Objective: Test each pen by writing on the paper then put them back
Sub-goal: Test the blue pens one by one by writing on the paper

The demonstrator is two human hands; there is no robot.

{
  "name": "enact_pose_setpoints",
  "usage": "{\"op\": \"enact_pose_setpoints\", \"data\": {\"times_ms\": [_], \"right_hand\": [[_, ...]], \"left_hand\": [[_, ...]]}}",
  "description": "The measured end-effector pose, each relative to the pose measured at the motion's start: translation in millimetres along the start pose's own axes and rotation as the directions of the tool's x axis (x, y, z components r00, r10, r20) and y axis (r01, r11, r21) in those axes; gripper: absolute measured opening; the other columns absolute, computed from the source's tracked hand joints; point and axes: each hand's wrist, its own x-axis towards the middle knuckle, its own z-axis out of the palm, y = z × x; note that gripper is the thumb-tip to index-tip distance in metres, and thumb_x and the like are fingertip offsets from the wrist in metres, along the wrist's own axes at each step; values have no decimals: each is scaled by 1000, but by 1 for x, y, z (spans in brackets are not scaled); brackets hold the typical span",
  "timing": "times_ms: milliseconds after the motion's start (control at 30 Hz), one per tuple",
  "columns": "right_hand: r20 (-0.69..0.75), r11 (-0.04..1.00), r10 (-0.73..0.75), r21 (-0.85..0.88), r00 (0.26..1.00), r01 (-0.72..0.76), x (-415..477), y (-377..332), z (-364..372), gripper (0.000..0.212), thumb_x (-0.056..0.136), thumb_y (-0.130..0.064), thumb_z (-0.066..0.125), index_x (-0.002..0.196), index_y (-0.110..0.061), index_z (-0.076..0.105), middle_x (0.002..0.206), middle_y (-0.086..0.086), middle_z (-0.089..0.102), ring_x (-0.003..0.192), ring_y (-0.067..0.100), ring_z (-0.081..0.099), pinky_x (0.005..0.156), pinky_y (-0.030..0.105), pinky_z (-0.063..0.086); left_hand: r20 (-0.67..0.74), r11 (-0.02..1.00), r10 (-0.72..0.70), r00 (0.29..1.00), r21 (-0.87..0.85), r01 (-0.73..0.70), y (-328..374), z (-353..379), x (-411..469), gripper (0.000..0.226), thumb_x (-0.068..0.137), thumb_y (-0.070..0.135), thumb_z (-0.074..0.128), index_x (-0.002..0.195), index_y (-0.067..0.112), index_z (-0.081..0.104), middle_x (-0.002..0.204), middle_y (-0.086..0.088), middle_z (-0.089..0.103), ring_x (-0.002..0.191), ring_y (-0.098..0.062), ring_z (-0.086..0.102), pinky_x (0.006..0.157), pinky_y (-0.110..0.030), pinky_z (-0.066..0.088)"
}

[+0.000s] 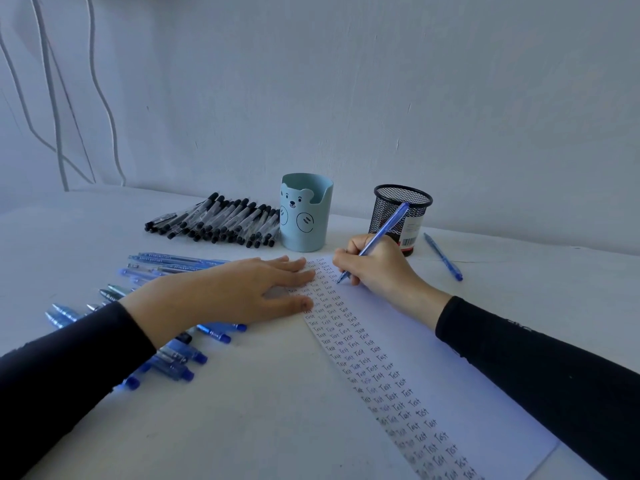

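Observation:
My right hand (377, 268) grips a blue pen (382, 232) with its tip down on the white paper (433, 368), near the sheet's far end. Columns of the word "Test" run along the paper's left side. My left hand (235, 289) lies flat with straight fingers pressing on the paper's far left corner. Several blue pens (173, 358) lie loose on the table under and beside my left forearm. A row of black-capped pens (218, 220) lies further back. One more blue pen (444, 257) lies alone at the right.
A light blue bear-faced cup (304, 213) and a black mesh pen holder (401, 216) stand behind the paper, near the wall. The white table (242, 410) runs back to a pale wall with thin cables hanging at the left.

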Motion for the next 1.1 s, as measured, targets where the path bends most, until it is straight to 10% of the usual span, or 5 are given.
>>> {"op": "enact_pose_setpoints", "data": {"times_ms": [1100], "right_hand": [[7,1000,13,-11,1000,-13,0,-2,-2,33,84,-9,68,56,-6,52,52,2,57,43,1,52,48,11,41]], "left_hand": [[8,1000,-9,1000,11,9,4,-2,0,77,77,78,28,148,49,19,157,26,5,142,7,4,118,-25,3]]}}
